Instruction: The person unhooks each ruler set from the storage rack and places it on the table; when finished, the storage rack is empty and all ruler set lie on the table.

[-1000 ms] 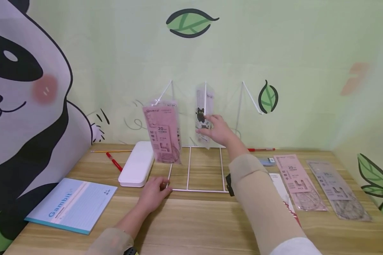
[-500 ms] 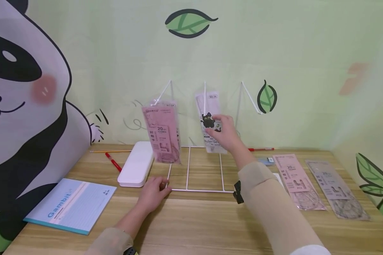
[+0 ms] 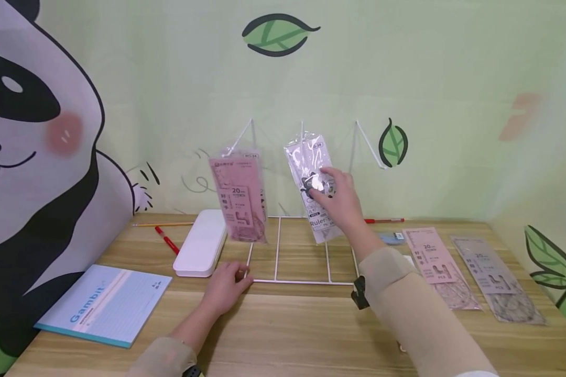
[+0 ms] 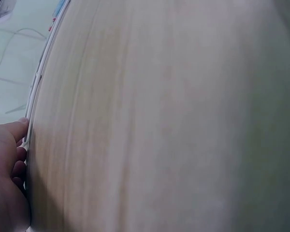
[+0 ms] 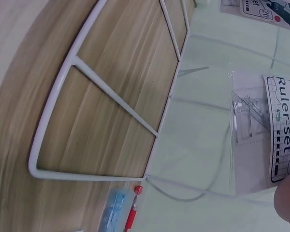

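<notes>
A white wire rack (image 3: 276, 250) stands on the table, with three prongs slanting out from its upper part. My left hand (image 3: 228, 287) pinches the rack's front left corner; in the left wrist view the thumb and curled fingers lie about the wire. On the middle prong is a clear ruler set packet (image 3: 315, 222) with a black cat print, tilted. My right hand (image 3: 341, 201) pinches its right side between thumb and fingers. In the right wrist view the packet (image 5: 251, 121) shows "Ruler-set" print, and only a fingertip appears. A pink ruler set packet (image 3: 239, 201) hangs from the left prong.
A pink packet (image 3: 441, 269) and a grey packet (image 3: 497, 280) lie at right. A white case (image 3: 200, 243), a red pen (image 3: 167, 240), a pencil (image 3: 162, 224) and a notebook (image 3: 105, 305) lie at left. Behind the right arm are another red pen (image 3: 384, 221) and a blue item (image 3: 392, 239).
The middle packet has turned from nearly edge-on to face forward, and its lower end has come forward and right. My right hand moved right with it. The left hand stayed on the rack corner.
</notes>
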A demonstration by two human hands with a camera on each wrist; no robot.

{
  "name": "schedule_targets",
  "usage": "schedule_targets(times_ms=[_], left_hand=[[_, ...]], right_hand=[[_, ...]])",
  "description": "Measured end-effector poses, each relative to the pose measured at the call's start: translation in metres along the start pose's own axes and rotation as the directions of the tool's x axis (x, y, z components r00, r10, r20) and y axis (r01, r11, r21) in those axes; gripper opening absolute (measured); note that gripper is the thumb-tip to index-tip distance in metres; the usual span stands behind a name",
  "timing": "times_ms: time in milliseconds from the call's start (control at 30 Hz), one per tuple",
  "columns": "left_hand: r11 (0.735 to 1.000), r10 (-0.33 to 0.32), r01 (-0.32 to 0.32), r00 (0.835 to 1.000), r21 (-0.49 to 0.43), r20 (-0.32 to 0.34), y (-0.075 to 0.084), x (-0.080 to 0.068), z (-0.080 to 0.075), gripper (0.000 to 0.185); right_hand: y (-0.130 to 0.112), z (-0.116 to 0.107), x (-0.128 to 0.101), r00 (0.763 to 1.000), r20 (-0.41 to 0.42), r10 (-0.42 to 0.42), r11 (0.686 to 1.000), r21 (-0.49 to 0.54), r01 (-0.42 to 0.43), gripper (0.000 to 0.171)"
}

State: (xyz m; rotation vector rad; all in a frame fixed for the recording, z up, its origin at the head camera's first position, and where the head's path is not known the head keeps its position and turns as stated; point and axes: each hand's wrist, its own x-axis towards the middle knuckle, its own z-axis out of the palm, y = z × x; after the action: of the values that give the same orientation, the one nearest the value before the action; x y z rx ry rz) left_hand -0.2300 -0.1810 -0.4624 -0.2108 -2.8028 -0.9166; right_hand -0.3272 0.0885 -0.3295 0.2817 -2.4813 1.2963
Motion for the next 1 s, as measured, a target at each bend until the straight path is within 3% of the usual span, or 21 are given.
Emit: schedule_targets(times_ms=[300, 600, 1000], left_hand=[[1.0, 0.016, -0.016, 0.999, 0.008, -0.035, 0.0, 0.0, 0.0, 0.022], [1.0, 0.014, -0.014, 1.0, 0.011, -0.018, 0.002, 0.002, 0.003, 0.021], [0.999, 0.032, -0.032, 0.999, 0.019, -0.026, -0.002, 0.002, 0.004, 0.02]], right_hand=[[0.0, -0.006, -0.005, 0.999, 0.011, -0.049, 0.996, -0.076, 0.05, 0.065], [0.0, -0.02, -0.023, 0.995, 0.037, -0.089, 0.986, -0.136, 0.093, 0.064], [-0.004, -0.031, -0.039, 0.985, 0.052, -0.163, 0.975, -0.147, 0.169, 0.062]])
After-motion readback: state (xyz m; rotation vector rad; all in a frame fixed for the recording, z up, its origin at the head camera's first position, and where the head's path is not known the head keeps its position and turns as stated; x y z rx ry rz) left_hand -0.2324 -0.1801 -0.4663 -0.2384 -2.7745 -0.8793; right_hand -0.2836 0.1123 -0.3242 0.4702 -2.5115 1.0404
